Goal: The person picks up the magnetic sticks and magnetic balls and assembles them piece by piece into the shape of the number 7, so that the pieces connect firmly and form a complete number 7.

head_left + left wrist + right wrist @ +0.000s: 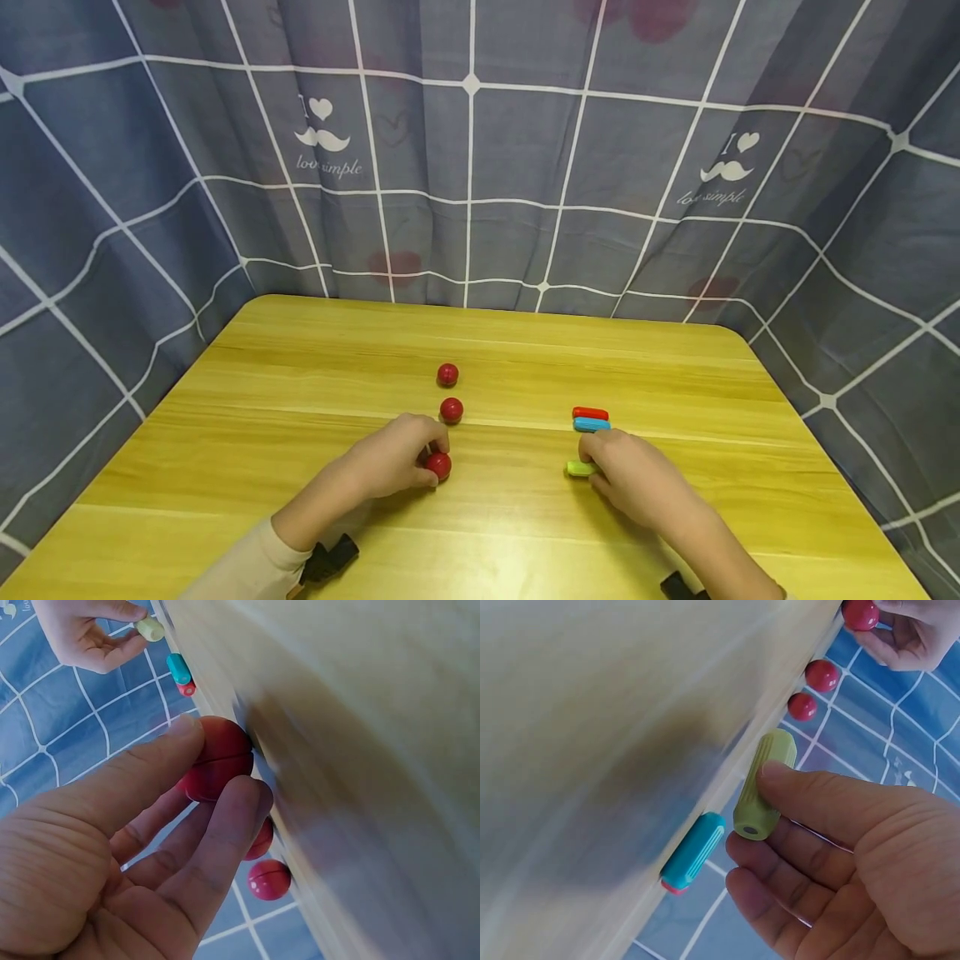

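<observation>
My left hand (pixel 397 458) pinches a red ball (pixel 438 467) between thumb and fingertips, close over the table. A groove runs round this ball in the left wrist view. Two more red balls, a nearer one (pixel 452 410) and a farther one (pixel 447 374), sit in a rough line beyond it. On the right side, my right hand (pixel 637 475) pinches a yellow-green ribbed cylinder (pixel 763 784) with a small hole in its end. Just past that hand lie a blue ribbed cylinder (pixel 592 425) and a red cylinder (pixel 591 413), side by side.
All of this is on a wood-grain table (pixel 510 533) with rounded far corners. Grey-blue curtains (pixel 510 158) with white grid lines hang behind it and along both sides. A black strap (pixel 330 560) shows by the left wrist.
</observation>
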`<move>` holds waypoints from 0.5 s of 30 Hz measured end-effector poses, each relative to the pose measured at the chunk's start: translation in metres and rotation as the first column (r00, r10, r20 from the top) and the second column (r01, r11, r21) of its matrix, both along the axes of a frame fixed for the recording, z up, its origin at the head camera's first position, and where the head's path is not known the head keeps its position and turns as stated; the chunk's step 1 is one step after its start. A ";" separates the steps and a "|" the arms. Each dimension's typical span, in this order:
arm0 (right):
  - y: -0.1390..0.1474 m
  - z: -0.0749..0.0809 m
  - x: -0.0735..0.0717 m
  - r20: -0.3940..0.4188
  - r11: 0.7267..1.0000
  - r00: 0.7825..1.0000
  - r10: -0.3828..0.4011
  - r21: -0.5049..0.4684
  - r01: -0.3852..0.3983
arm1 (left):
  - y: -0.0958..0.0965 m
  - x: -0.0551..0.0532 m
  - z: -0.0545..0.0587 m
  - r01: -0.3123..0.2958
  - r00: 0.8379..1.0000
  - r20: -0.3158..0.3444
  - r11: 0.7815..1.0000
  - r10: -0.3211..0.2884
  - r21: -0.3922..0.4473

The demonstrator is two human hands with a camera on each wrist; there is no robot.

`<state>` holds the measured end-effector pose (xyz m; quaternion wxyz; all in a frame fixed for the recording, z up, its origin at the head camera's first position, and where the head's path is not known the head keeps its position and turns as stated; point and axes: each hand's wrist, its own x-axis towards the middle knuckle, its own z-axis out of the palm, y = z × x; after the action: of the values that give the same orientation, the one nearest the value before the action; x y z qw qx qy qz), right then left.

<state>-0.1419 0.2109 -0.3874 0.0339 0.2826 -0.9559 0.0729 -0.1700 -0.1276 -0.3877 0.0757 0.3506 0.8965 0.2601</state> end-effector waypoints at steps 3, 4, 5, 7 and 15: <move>-0.004 0.002 0.003 -0.016 1.000 1.000 0.013 0.009 -0.013 | 0.001 0.001 0.001 0.009 1.000 0.001 1.000 -0.009 0.004; -0.006 0.002 0.004 -0.023 1.000 1.000 0.015 0.014 -0.014 | 0.001 0.001 0.001 0.013 1.000 0.003 1.000 -0.013 0.007; -0.007 0.003 0.004 -0.029 1.000 0.999 0.017 0.017 -0.016 | 0.001 0.002 0.001 0.017 1.000 0.002 1.000 -0.018 0.009; -0.009 0.003 0.006 -0.043 0.999 0.999 0.024 0.024 -0.023 | 0.002 0.003 0.002 0.024 1.000 0.003 1.000 -0.024 0.009; -0.017 0.002 0.011 -0.088 0.998 0.994 0.065 0.022 -0.063 | 0.005 0.007 0.003 0.037 0.999 -0.005 0.999 -0.037 0.002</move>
<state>-0.1312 0.1943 -0.3853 0.0712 0.3164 -0.9445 0.0521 -0.1633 -0.1225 -0.3848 0.0779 0.3676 0.8898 0.2588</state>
